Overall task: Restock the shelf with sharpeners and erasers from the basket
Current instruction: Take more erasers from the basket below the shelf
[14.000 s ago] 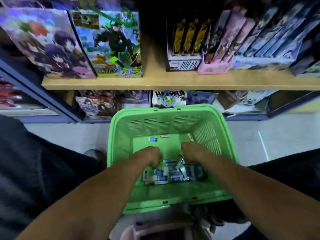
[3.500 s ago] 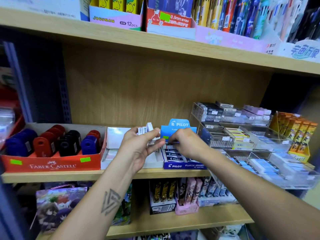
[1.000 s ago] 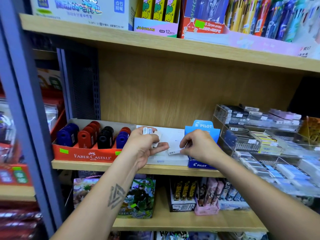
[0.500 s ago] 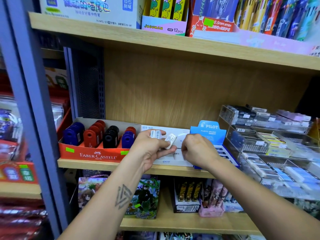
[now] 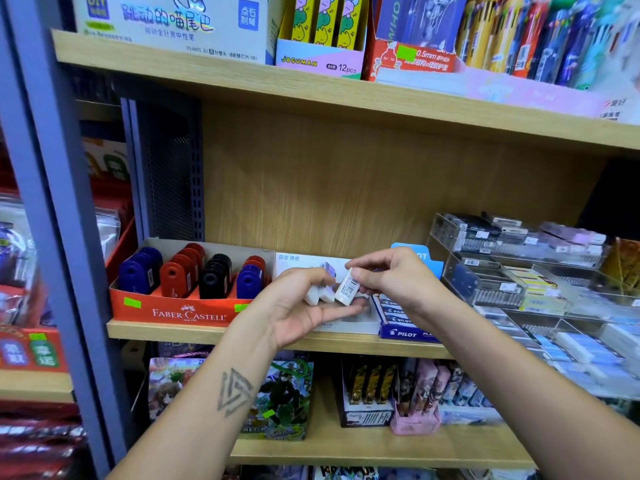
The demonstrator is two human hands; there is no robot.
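My left hand (image 5: 304,306) is turned palm up in front of the middle shelf (image 5: 166,332) and grips a small bunch of white erasers (image 5: 317,295). My right hand (image 5: 391,278) pinches one white eraser (image 5: 348,289) with a barcode label, right beside the bunch. Both hands hover in front of a white eraser box (image 5: 346,323). To its right stands a blue Pilot eraser box (image 5: 403,332). At the left, a red Faber-Castell tray (image 5: 187,311) holds blue, red and black sharpeners (image 5: 180,277). The basket is out of view.
Clear acrylic bins (image 5: 512,282) with erasers and leads fill the shelf's right side. Pen boxes (image 5: 322,46) line the shelf above. Comic-style items (image 5: 277,400) and card boxes (image 5: 367,396) stand on the shelf below. A grey-blue upright (image 5: 52,202) runs down the left.
My right hand has lifted off the white box and now pinches a barcode-labelled eraser at my left hand's bunch. The camera has shifted slightly closer and to the right.
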